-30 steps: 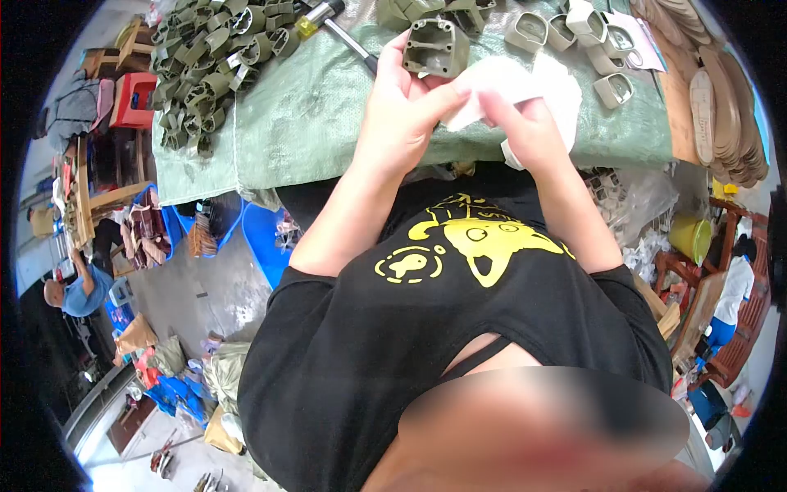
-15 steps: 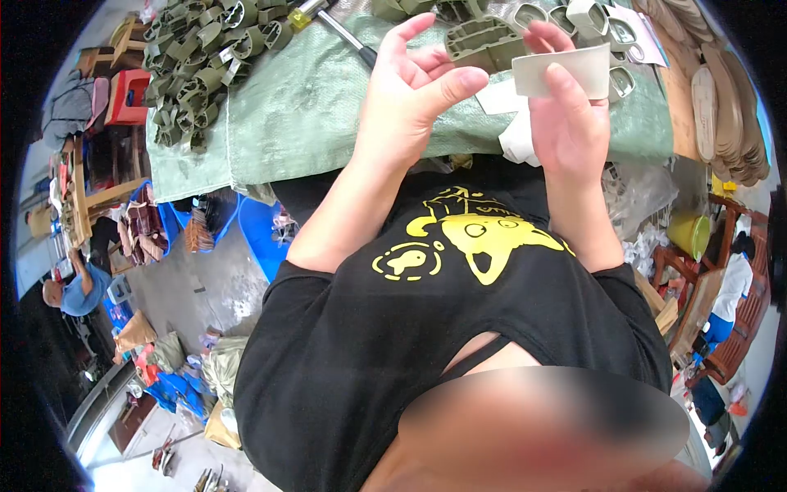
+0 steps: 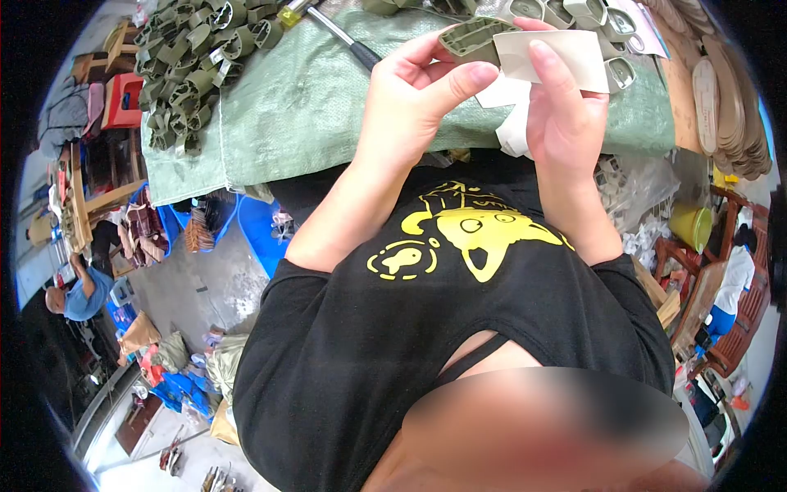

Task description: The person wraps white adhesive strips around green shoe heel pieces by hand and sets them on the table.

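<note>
Right hand [image 3: 567,115] pinches a pale card [image 3: 570,66] between thumb and fingers. An olive part [image 3: 478,39] sits directly left of the card, its near end meeting the left hand's [image 3: 410,98] half-curled fingers; whether they grip cannot be told. Farther left of the card, green sheeting [image 3: 287,115] leaves room toward an olive pile [image 3: 197,61]; its draped edge hangs nearer the person than the card. Hollow pieces [image 3: 613,75] crowd the card's right.

The olive housing [image 3: 475,41] looks like smooth, satin plastic. Pale rectangular sheet [image 3: 586,61] — matt, paper-like; green tarpaulin [image 3: 283,111] — creased, glossy woven plastic.
</note>
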A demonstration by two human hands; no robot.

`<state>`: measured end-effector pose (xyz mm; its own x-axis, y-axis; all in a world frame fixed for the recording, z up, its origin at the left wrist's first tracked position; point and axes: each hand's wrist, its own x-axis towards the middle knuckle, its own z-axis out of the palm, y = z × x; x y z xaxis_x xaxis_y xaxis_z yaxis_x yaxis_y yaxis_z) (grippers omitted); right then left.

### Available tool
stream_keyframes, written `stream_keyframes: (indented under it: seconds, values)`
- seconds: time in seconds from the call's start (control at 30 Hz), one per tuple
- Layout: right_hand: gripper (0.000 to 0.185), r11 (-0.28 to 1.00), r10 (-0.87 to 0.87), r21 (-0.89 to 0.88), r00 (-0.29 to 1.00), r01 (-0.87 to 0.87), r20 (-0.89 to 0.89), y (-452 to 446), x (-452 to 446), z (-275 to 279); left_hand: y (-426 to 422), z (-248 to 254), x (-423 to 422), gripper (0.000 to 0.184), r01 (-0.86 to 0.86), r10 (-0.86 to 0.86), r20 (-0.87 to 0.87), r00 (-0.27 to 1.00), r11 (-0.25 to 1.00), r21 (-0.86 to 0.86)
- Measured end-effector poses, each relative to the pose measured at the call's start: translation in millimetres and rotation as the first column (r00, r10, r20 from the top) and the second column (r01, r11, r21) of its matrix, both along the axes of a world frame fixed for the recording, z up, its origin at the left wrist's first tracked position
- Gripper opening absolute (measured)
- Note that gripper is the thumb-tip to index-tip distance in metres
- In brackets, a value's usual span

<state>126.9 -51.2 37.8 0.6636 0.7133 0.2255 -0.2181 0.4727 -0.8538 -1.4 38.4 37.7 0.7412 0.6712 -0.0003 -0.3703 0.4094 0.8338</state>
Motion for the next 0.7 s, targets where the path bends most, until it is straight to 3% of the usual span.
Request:
stream_keyframes:
  seconds: [0.07, 0.17, 0.63, 0.7]
  values:
    - [0.028, 1.0, 0.003, -0.008, 1.0, -0.004, -0.011, -0.4, 2.3, -0.3, 1.5, -1.8, -0.3, 0.041, 0.006, -0.005, -0.018, 1.0, 0.999, 0.051]
    - [0.029, 0.996, 0.049, -0.059, 0.983, -0.06, -0.18, -4.8, 7.6, 7.2, 4.3, -6.5, -1.5, 0.041, 0.021, -0.014, -0.051, 0.999, 0.989, 0.146]
    - [0.024, 0.998, -0.058, -0.027, 0.994, 0.061, 0.089, 0.2, 0.2, 3.7, 3.4, -7.3, 0.0, 0.043, 0.009, -0.005, -0.031, 1.0, 0.991, 0.13]
    - [0.024, 0.998, -0.064, -0.018, 0.992, 0.066, 0.112, 0.8, 0.4, 2.0, 3.0, -4.4, 0.2, 0.044, 0.009, -0.009, -0.007, 1.0, 0.999, 0.036]
